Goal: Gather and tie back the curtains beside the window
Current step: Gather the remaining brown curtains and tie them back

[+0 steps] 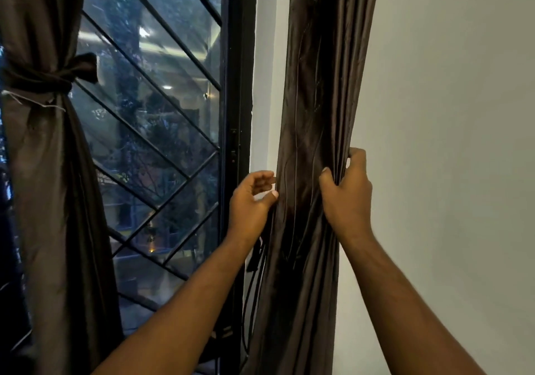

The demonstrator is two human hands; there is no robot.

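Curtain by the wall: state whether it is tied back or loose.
Gathered, not tied. The curtain has no band round it; the right hand grips its bunched folds, and the left hand touches its edge.

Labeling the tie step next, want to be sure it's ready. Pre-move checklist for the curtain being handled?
1. Right hand grips the right curtain at its wall-side folds: ok.
2. Left hand holds the window-side edge: cannot tell; the thumb touches the fabric, with the fingers curled beside it.
3. Curtain gathered into one bundle: not ok; fabric spans between the two hands.
4. Tie wrapped round the right curtain: not ok.
5. Strap in hand: cannot tell; it hangs below the left hand and the grip is hidden.
6. Left curtain tied with its band: ok.
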